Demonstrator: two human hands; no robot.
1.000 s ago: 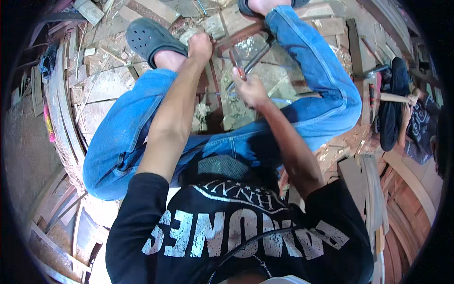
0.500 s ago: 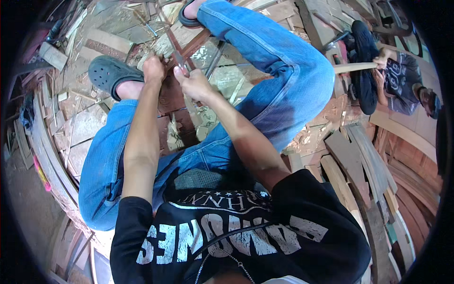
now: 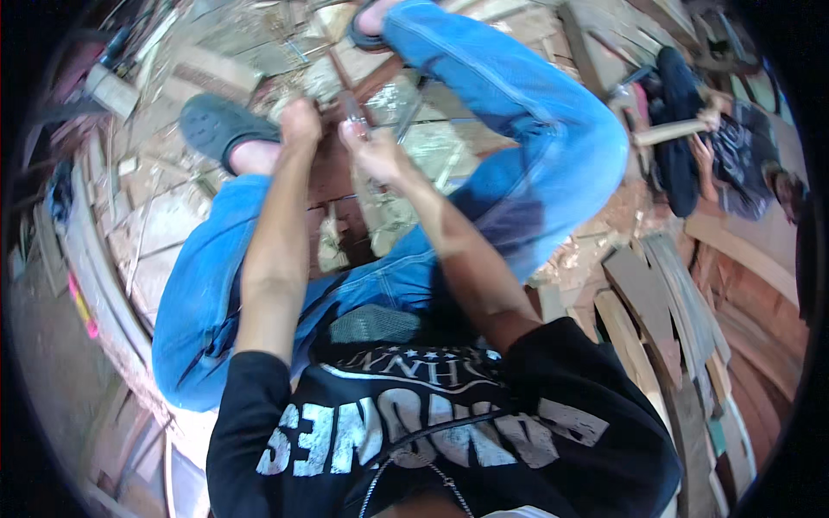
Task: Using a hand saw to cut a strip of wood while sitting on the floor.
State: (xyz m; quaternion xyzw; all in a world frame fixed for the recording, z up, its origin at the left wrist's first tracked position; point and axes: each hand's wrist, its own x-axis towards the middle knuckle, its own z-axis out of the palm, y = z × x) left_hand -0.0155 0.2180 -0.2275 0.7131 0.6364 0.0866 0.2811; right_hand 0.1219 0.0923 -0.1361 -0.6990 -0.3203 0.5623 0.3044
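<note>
My right hand (image 3: 378, 155) is closed around a narrow hand tool (image 3: 352, 109), its shiny metal part showing above my thumb. The tool's exact kind cannot be made out. My left hand (image 3: 300, 121) is a fist just to the left, its fingers turned away, so what it grips is hidden. Beyond both hands a reddish-brown wooden strip (image 3: 376, 79) lies slanted between my feet, and a thin brown strip (image 3: 337, 62) runs away from the tool. Both hands are blurred.
My legs in blue jeans (image 3: 553, 129) spread around the work, a dark clog (image 3: 226, 129) on the left foot. Wood offcuts (image 3: 211, 73) and shavings litter the floor. Boards (image 3: 643, 302) are stacked at right. Another person (image 3: 734, 155) sits at far right holding a pale wooden piece (image 3: 669, 132).
The whole view has shifted, so everything sits further right and mostly a little lower. Both hands keep nearly the same place relative to each other and the legs.
</note>
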